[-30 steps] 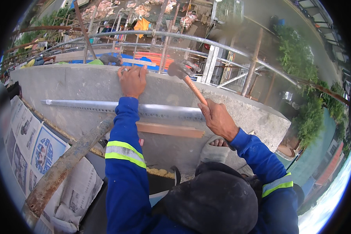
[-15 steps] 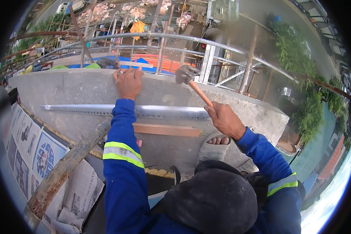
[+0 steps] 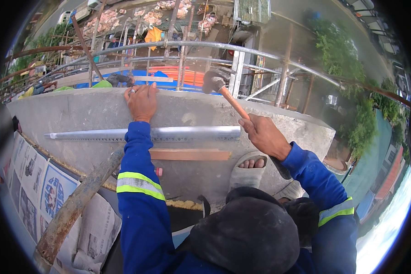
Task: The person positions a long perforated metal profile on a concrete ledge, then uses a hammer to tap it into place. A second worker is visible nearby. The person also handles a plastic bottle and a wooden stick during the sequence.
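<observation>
A long, silvery metal scaffold pipe spans the view over cluttered brown ground and a grey-green corrugated metal roof. Rightward, leafy green trees border a broad teal-green surface beneath bright, white-clouded sky.

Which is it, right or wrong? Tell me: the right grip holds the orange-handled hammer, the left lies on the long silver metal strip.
Wrong on one point: the head view shows the left grip at the far edge of the grey concrete slab, not on the silver metal strip. The right grip holds the orange-handled hammer.
</observation>
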Tool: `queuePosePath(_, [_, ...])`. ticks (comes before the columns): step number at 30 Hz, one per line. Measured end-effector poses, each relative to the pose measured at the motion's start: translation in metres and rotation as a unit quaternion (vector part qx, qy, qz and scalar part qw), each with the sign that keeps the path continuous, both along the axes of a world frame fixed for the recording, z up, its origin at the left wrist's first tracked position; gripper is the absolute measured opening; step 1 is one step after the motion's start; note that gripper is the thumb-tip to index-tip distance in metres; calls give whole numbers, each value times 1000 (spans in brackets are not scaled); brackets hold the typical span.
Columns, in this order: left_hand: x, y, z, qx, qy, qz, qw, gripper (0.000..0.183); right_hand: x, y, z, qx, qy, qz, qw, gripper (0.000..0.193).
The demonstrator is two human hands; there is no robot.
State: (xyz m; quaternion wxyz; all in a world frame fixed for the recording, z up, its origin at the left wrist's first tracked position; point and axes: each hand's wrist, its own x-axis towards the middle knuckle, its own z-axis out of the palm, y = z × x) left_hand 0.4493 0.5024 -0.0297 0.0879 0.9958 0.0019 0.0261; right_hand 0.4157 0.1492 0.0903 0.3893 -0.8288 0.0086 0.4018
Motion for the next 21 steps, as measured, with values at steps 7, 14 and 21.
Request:
queuePosePath(7, [-1,0,-2,-2,3,0,1000,35,-16,-37,12,-41,51,-46,997,40])
queuePosePath(14, [-2,1,-4,9,-9,-8,1000,36,-22,-44,12,-22,51,-83,995,38])
queuePosePath(21, [-2,2,-5,7,-13,-18,1000,35,-24,-32,8,-11,4,-52,999,41])
